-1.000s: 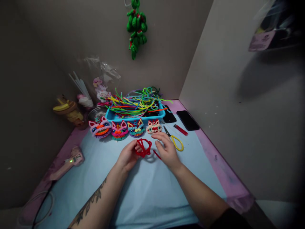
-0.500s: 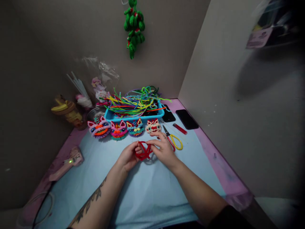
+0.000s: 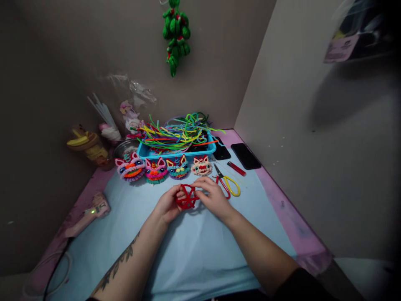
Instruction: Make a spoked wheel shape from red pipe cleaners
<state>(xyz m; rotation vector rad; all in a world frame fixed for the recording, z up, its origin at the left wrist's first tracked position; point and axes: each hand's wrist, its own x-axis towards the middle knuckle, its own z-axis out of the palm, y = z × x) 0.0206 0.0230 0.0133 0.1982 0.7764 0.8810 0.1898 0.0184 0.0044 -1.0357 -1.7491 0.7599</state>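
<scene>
Between my two hands is a red pipe-cleaner frame (image 3: 187,200), a rounded shape with strips crossing at its middle. My left hand (image 3: 169,205) grips it from the left, fingers curled behind it. On the opposite side, my right hand (image 3: 214,198) pinches the upper right edge with thumb and fingers. The frame is held above a light blue cloth (image 3: 200,259). Just beyond my hands stand several pipe-cleaner lion heads in a row, among them a cream one (image 3: 201,166) and a blue one (image 3: 178,167). Scissors (image 3: 231,185) with one red and one yellow handle lie right of my right hand.
A blue tray (image 3: 175,156) piled with colourful pipe cleaners (image 3: 178,133) stands at the back. Right of it lie two dark phones, one of them a black phone (image 3: 246,156), and a red lighter (image 3: 236,168). A pink glue gun (image 3: 90,213) with a lit green light rests at left.
The red frame has turned so its crossed strips face me more fully. My right hand's fingers have drawn closer together on its edge; my left hand has stayed nearly in place.
</scene>
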